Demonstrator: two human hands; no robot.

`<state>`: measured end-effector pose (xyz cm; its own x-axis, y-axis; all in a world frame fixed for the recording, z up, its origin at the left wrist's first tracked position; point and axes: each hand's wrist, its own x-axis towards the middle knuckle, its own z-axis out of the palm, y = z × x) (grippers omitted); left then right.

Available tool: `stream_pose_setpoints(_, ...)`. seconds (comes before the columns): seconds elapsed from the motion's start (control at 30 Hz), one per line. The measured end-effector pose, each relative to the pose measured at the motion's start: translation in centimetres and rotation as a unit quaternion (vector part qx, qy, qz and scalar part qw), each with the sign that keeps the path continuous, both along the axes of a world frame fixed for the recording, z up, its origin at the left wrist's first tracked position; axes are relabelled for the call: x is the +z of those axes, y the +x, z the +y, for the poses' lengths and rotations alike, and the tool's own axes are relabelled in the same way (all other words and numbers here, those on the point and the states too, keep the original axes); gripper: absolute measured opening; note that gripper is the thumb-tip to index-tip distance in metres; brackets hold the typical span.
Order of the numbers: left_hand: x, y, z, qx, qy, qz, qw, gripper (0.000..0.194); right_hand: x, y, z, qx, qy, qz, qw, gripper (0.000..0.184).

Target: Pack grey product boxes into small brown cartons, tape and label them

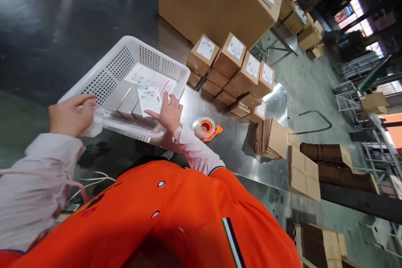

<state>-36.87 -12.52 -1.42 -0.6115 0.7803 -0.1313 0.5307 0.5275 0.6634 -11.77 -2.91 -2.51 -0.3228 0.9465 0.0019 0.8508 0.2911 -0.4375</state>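
Note:
A white perforated plastic basket (106, 77) stands on the steel table and holds silver foil packets (124, 98) and a printed sheet (147, 77). My right hand (168, 113) lies flat, fingers stretched, on a white barcode label (150, 99) on top of the packets. My left hand (71, 114) is closed on a crumpled clear plastic bag (94, 123) at the basket's near left rim.
A tape dispenser with an orange core (205, 127) lies right of the basket. Small labelled cartons (232, 71) are stacked behind it, a large carton (216, 0) beyond. Flat cardboard blanks (271, 138) stand at the table's right edge. Cables (94, 180) lie near my chest.

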Motion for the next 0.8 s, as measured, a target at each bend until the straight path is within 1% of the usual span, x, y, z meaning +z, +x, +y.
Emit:
stream_pose_setpoints(0.07,-0.1,2.2,0.1,-0.015,0.007,-0.030,0.999,0.060,0.3,-1.0,1.3,0.023,-0.048,-0.033,0.998,0.088)
stream_pose_setpoints(0.13,-0.3,3.4,-0.3,-0.022,0.011,-0.055,0.998,0.057,0.7,-1.2,2.8,0.017,-0.107,-0.035,0.993,0.066)
stream_pose_setpoints(0.2,-0.2,3.9,-1.1,-0.014,0.012,-0.070,0.997,0.057,1.1,-0.5,4.3,-0.004,-0.128,0.011,0.992,0.039)
stream_pose_setpoints(0.23,0.1,4.0,-1.6,-0.003,0.012,-0.077,0.997,0.058,1.3,0.1,4.8,-0.015,-0.132,0.050,0.990,0.030)
stream_pose_setpoints(0.27,0.6,4.1,-1.9,0.014,0.014,-0.094,0.995,0.059,1.4,0.6,5.2,-0.023,-0.141,0.095,0.985,0.028)
stream_pose_setpoints(0.3,1.1,4.2,-2.2,0.032,0.018,-0.121,0.992,0.062,1.4,1.0,5.4,-0.027,-0.158,0.140,0.977,0.033)
stream_pose_setpoints(0.37,2.4,4.7,-2.2,0.059,0.029,-0.192,0.979,0.071,1.4,1.5,5.2,-0.022,-0.210,0.226,0.951,0.045)
stream_pose_setpoints(0.43,3.6,5.4,-1.6,0.060,0.038,-0.255,0.964,0.078,1.3,1.4,4.4,-0.010,-0.260,0.294,0.920,0.049)
stream_pose_setpoints(0.47,4.1,5.9,-1.2,0.054,0.042,-0.272,0.960,0.078,1.3,1.1,3.9,0.000,-0.280,0.321,0.905,0.049)
stream_pose_setpoints(0.53,4.8,6.7,-0.3,0.053,0.048,-0.291,0.954,0.074,1.3,0.4,3.0,0.019,-0.306,0.358,0.882,0.044)
stream_pose_setpoints(0.63,5.4,7.4,0.7,0.073,0.051,-0.303,0.949,0.060,1.4,-0.6,1.7,0.045,-0.354,0.382,0.853,0.026)
stream_pose_setpoints(0.67,5.5,7.5,0.8,0.081,0.050,-0.301,0.949,0.055,1.5,-0.8,1.3,0.051,-0.378,0.389,0.839,0.024)
stream_pose_setpoints(0.73,5.7,7.4,0.8,0.096,0.050,-0.297,0.949,0.047,1.7,-1.0,0.7,0.062,-0.425,0.401,0.809,0.034)
stream_pose_setpoints(0.8,5.9,7.3,0.7,0.104,0.052,-0.296,0.948,0.043,2.0,-0.9,0.2,0.069,-0.453,0.406,0.790,0.040)
